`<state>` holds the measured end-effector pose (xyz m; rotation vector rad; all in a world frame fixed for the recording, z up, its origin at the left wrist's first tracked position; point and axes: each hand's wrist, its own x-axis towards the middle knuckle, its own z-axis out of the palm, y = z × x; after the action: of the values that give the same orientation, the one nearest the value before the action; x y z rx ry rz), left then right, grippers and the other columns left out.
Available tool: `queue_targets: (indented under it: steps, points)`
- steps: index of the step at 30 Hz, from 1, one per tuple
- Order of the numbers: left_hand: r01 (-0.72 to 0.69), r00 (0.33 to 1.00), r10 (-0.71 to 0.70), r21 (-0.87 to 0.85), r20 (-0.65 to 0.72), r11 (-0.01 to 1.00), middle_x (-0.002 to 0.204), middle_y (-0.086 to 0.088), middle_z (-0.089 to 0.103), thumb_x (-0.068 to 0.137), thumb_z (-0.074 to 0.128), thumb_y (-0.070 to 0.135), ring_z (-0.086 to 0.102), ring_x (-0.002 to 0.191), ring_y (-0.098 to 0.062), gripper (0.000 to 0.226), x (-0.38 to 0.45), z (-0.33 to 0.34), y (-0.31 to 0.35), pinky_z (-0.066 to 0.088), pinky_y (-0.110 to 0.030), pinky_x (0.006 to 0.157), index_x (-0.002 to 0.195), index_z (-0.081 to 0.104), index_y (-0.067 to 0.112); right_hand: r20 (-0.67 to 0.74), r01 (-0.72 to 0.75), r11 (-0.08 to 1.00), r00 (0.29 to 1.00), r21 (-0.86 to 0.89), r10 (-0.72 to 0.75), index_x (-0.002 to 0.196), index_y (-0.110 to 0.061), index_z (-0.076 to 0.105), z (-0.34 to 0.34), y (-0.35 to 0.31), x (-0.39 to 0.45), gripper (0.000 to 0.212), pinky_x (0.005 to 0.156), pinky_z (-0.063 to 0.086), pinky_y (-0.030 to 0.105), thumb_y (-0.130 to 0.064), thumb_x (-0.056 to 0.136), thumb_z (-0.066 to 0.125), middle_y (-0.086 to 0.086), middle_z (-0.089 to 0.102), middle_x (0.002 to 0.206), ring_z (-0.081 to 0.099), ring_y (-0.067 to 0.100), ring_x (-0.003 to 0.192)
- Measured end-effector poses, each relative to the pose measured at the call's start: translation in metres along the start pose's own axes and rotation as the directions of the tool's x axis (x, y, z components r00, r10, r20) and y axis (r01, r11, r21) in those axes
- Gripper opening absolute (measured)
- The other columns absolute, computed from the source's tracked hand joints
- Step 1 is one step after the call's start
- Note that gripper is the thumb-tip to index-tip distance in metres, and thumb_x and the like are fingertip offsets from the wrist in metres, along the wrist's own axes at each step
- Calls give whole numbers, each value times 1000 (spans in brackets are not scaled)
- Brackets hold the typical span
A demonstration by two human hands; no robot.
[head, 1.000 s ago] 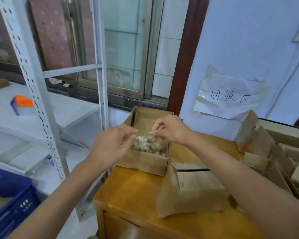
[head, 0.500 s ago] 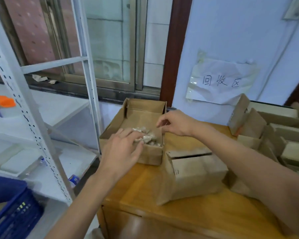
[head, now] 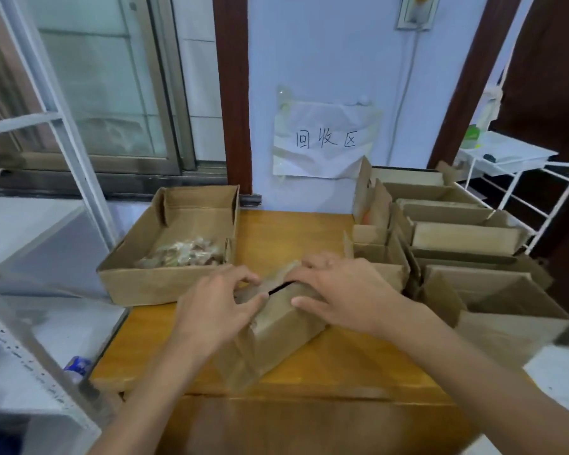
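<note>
Cardboard box (head: 276, 326) between both hands (head: 216, 310) (head: 345, 300)

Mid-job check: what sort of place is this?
Probably a storeroom's recycling corner: a wall sign reads 回收区 (recycling area), open cardboard boxes crowd the wooden table, and slotted metal shelving stands at left. The left hand and right hand hold a small cardboard box.

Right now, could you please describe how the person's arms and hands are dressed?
Both the left hand and right hand are bare: no gloves, rings or watch show. Both forearms are uncovered up to the frame's edge; no sleeve is visible.
</note>
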<state>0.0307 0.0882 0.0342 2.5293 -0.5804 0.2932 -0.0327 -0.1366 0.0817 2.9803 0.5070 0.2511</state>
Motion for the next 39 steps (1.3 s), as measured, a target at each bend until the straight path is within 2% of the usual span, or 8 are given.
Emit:
queue_targets:
  steps: [6,10,12,16,20,28,31,39]
  points:
    - [29,995,-27,16,-94,999,74,14,68,103,55,35,65,66,-11,12,-10,0,8,55,-37,60,99,67,34,-46,-47,979,997,198,57,159,-45,28,15,-1,-9,51,86,52,28,-39,109,38,-19,48,147,38,7,124]
    - [92,987,-112,-170,-112,981,102,13,67,100,59,9,67,82,-10,48,-22,2,11,55,-31,73,140,51,36,-42,-78,952,995,295,95,161,-40,26,13,-3,-13,55,87,57,35,-36,108,40,-18,48,151,39,6,129]
    - [89,988,-107,-161,-108,983,112,17,59,95,61,1,65,95,-11,44,-27,3,14,49,-25,79,125,65,33,-43,-106,957,992,272,122,157,-39,34,14,-10,-14,52,92,56,37,-54,108,34,-17,46,151,39,7,135]
    - [162,985,-159,38,-60,986,118,23,47,98,59,43,61,81,-10,11,-41,2,39,49,-31,64,107,63,38,-89,-313,879,926,358,367,156,-29,27,15,-38,-13,82,97,52,37,-79,93,44,-7,43,153,48,15,136]
    - [204,979,-205,151,-13,967,128,18,37,97,50,61,59,76,-13,26,-53,0,60,40,-30,60,108,50,37,-107,-413,774,848,481,519,156,-27,17,25,-52,-9,91,83,54,29,-49,89,75,-3,37,153,60,17,121]
    - [242,969,-206,331,-140,912,94,10,53,102,47,54,52,62,-15,30,-53,-3,71,28,-26,47,88,57,31,-29,-201,209,651,957,759,153,-38,35,40,-43,-45,54,101,52,24,-19,106,54,-16,56,135,56,-3,120]
    - [331,944,-314,302,-103,894,70,7,53,100,53,57,46,56,-13,39,-45,-1,66,33,-27,47,79,54,24,62,-180,100,720,978,691,151,-50,38,57,-38,-61,59,82,57,18,-16,106,54,-22,55,135,59,-14,111]
    - [409,911,-412,204,-30,889,72,1,59,94,57,61,59,69,-22,43,-46,10,82,44,-30,53,82,60,20,-209,-459,729,755,508,621,145,-34,59,78,-44,-64,38,86,54,16,-30,108,49,-19,52,145,63,0,108]
